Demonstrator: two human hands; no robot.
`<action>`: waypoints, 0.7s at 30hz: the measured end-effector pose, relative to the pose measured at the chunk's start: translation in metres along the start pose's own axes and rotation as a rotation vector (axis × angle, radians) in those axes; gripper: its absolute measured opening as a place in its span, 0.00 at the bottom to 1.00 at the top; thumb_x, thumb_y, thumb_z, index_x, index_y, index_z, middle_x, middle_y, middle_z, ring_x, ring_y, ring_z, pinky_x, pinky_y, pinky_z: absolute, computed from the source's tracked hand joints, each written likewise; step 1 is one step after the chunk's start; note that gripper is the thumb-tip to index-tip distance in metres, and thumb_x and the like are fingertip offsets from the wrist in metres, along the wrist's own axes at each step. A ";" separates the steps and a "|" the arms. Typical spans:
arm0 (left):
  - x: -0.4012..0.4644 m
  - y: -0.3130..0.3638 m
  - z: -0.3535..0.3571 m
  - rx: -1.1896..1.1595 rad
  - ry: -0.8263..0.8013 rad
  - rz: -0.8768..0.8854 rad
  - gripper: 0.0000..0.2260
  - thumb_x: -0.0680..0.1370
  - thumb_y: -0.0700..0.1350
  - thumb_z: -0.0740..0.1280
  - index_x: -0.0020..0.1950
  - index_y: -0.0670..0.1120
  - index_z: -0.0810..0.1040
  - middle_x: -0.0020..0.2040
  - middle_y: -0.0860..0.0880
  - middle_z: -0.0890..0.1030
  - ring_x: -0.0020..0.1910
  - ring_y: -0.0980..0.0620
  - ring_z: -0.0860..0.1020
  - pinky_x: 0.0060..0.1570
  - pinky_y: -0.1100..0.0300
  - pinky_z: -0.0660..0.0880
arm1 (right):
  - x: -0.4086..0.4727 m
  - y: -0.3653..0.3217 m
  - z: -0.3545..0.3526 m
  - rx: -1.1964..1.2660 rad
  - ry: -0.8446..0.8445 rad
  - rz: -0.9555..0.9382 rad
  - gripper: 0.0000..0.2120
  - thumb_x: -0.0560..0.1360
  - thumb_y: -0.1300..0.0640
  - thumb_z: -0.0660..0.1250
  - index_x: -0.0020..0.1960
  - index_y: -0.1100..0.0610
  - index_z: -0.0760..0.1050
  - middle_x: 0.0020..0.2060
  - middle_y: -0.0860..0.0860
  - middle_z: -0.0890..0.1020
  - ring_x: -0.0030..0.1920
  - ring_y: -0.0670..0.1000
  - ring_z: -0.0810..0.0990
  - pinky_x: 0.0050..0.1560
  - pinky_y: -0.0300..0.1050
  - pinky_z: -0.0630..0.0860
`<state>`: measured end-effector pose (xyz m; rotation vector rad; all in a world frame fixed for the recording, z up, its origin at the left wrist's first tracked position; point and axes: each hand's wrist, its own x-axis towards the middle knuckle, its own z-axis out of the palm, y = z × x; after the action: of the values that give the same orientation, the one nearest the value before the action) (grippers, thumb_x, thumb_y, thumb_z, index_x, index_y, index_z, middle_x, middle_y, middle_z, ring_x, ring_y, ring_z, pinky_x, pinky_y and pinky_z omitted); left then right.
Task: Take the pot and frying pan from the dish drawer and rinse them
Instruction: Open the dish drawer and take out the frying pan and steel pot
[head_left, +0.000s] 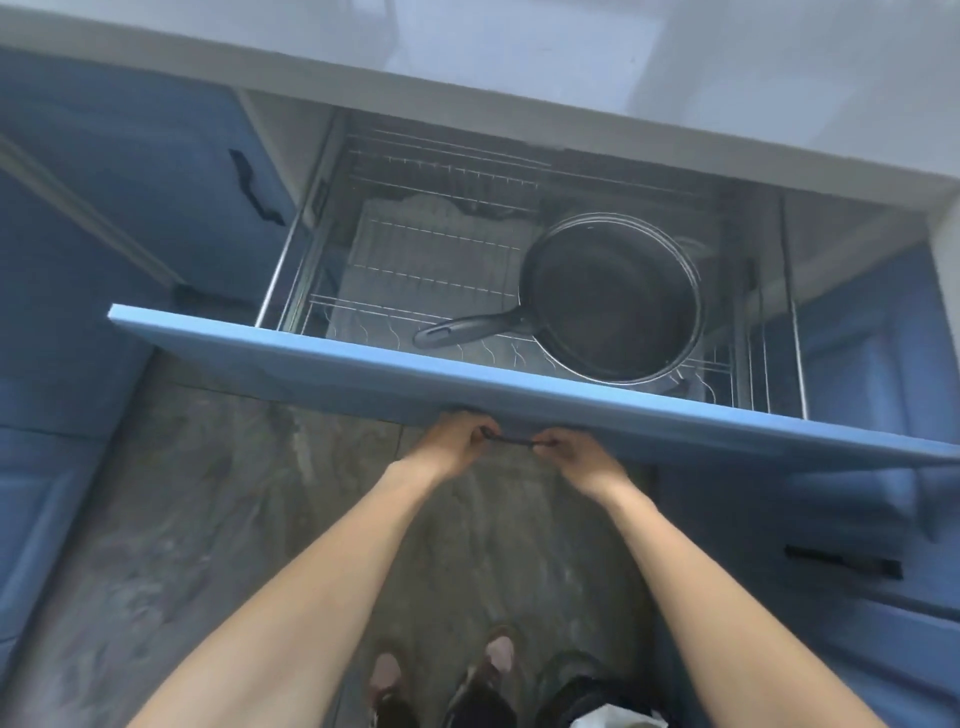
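Note:
The blue dish drawer (363, 366) stands pulled out under the white counter. Inside it, on a wire rack (431, 249), a black frying pan (613, 301) lies on the right, its handle (467, 328) pointing left. A metal rim (675, 249) shows around the pan's far edge, apparently a pot underneath; most of it is hidden. My left hand (457, 441) and my right hand (579, 454) both grip the dark drawer handle (514, 441) on the drawer's front, below the pan.
Blue cabinet doors with dark handles flank the drawer, one (254, 187) at left and another (841, 564) at lower right. A pale tray (415, 218) lies under the rack's left part. Grey stone floor (208, 519) and my feet (447, 670) are below.

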<state>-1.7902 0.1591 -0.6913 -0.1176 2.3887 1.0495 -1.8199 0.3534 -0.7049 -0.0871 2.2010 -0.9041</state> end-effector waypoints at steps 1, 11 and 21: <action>-0.006 -0.003 0.004 0.013 -0.013 -0.011 0.10 0.76 0.37 0.66 0.56 0.44 0.80 0.43 0.50 0.75 0.43 0.54 0.72 0.31 0.74 0.62 | -0.005 0.002 0.004 -0.026 0.000 0.016 0.06 0.76 0.52 0.65 0.49 0.42 0.77 0.47 0.44 0.81 0.52 0.48 0.79 0.57 0.45 0.72; -0.043 -0.024 0.027 0.026 -0.050 -0.046 0.11 0.76 0.41 0.64 0.56 0.51 0.79 0.53 0.48 0.82 0.52 0.48 0.79 0.46 0.60 0.71 | -0.049 0.007 0.039 -0.041 0.052 0.045 0.09 0.77 0.57 0.65 0.55 0.54 0.80 0.49 0.50 0.83 0.49 0.47 0.78 0.50 0.42 0.70; -0.065 -0.026 0.038 0.066 -0.081 -0.045 0.15 0.76 0.42 0.61 0.62 0.53 0.74 0.60 0.51 0.79 0.57 0.47 0.77 0.57 0.55 0.73 | -0.062 0.012 0.062 -0.012 0.184 0.059 0.09 0.77 0.56 0.63 0.56 0.52 0.79 0.47 0.50 0.82 0.51 0.52 0.79 0.47 0.42 0.71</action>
<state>-1.7108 0.1597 -0.6974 -0.1025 2.3337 0.9359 -1.7317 0.3465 -0.7034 0.0579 2.3652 -0.8970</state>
